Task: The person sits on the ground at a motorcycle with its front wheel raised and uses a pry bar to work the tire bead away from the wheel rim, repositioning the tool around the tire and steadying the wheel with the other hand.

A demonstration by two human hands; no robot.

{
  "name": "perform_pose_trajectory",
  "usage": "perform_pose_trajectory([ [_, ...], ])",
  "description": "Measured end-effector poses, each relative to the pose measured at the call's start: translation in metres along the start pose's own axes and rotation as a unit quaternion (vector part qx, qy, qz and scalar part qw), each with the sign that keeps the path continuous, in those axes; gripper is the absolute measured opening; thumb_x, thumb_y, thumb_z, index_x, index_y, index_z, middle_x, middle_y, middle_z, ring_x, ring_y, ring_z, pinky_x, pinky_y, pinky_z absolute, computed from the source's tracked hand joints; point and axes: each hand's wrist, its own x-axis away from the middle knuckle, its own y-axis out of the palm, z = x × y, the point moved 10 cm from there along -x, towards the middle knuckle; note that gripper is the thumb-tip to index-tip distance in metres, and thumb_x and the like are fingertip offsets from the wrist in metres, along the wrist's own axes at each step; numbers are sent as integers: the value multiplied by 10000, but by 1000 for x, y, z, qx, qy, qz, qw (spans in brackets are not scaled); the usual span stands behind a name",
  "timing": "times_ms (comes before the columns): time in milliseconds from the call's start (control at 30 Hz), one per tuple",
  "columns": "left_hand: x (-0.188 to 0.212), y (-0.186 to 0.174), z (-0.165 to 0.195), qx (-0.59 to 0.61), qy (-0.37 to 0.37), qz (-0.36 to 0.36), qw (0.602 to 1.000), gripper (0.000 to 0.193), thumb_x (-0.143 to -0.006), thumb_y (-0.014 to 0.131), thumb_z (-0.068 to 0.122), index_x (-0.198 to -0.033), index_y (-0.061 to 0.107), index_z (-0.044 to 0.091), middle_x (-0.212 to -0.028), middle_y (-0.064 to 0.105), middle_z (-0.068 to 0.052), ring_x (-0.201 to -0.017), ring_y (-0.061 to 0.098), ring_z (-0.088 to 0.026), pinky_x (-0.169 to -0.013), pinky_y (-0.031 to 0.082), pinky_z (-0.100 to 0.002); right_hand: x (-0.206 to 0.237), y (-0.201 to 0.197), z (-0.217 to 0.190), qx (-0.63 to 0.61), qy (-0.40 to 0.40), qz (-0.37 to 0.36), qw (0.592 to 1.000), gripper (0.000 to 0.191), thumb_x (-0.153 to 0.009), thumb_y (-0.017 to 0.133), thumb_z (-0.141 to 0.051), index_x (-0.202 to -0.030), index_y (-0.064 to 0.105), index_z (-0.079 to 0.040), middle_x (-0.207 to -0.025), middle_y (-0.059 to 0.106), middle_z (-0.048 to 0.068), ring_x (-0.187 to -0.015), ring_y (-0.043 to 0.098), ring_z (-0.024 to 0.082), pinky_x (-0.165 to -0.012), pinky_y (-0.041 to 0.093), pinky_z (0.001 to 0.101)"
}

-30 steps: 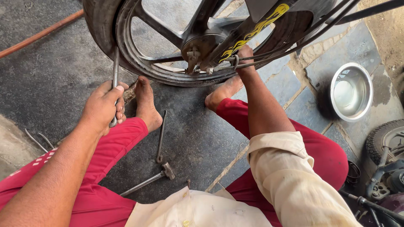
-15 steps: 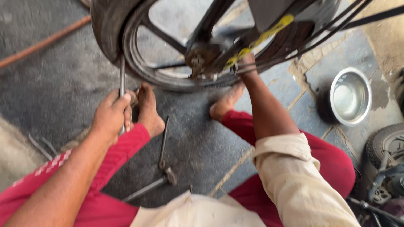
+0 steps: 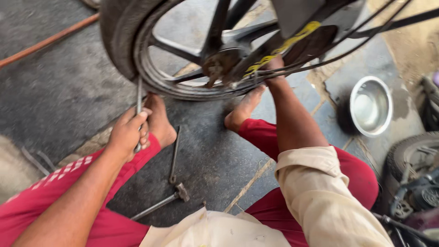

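1. Head view: the left hand [image 3: 127,133] is closed around a thin metal lever [image 3: 139,103], whose tip sits at the rim of the motorbike wheel [image 3: 151,68]. Since a second ago the lever has stayed upright at the tyre edge while the wheel looms larger, so the prying grip is holding.
2. The right hand [image 3: 273,64] reaches behind the spokes near the hub [image 3: 219,64]; I cannot tell whether its fingers are spread or closed.
3. A hammer [image 3: 162,203] and a steel bowl [image 3: 370,106] lie on the floor [image 3: 68,91].
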Motion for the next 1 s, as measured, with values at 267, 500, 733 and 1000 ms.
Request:
perform_pose_trajectory([
  [267, 12, 1, -7, -9, -14, 31, 999, 162, -1003, 512, 247, -1054, 586, 112, -592, 430, -5, -390, 393, -125, -337, 361, -329, 2, 26, 42, -484, 172, 55, 856, 42, -1118, 614, -56, -1117, 589, -22, -975, 590, 102, -863, 621, 244, -770, 558, 411],
  [500, 34, -4, 22, -33, -44, 56, 997, 167, -978, 550, 240, -1102, 594, 135, -641, 480, -25, -393, 426, -141, -345, 383, -327, -1, 40, 23, -471, 148, 37, 869, 212, -1035, 635, -186, -1202, 548, -91, -1125, 589, 66, -1022, 590, 229, -889, 521, 399],
  [733, 84, 57, 65, 91, -8, 60, 994, 136, -981, 550, 176, -1064, 558, 68, -643, 457, -19, -407, 418, -127, -318, 356, -316, 16, 86, 39, -455, 147, 92, 873, 436, -963, 705, -290, -1326, 503, -156, -1289, 573, 24, -1192, 544, 210, -1021, 467, 377],
  [1000, 90, 67, 117, 5, 16, 87, 996, 149, -964, 531, 178, -1055, 556, 64, -626, 529, -41, -386, 466, -160, -320, 403, -356, 57, 85, 6, 249, -38, 46, 967, 533, -842, 745, -408, -1243, 637, -73, -1285, 658, 156, -1242, 566, 370, -1068, 439, 510],
])
